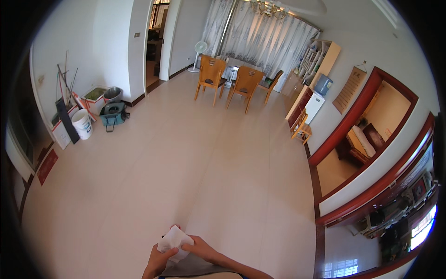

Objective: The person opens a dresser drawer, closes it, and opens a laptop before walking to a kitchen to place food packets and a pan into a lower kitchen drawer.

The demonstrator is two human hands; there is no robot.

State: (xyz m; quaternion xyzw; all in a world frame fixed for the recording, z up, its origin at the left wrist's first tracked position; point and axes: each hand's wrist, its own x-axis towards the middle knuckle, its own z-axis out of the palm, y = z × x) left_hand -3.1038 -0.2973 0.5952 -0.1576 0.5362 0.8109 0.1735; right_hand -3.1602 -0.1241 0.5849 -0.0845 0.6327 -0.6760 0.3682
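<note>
Both hands meet low in the picture, close in front of my body. Between them is a crumpled white tissue or cloth point(173, 238); which of the two I cannot tell. My left hand point(157, 258) grips its left lower side, with the thumb laid over the front. On the other side my right hand point(198, 248) pinches it, thumb pressed near the middle. A small red and dark edge point(177, 226) peeks out behind the white piece; what it belongs to is hidden. Grey fabric point(195, 265) shows just below the hands.
Pale floor tiles point(181, 167) stretch ahead. Wooden chairs point(211, 69) surround a table at the far end. Left, by the wall, stand a white bucket point(82, 123), a teal bag point(114, 117) and boxes. A water dispenser point(313, 106), a small wooden chair point(302, 127) and red-framed doorways line the right.
</note>
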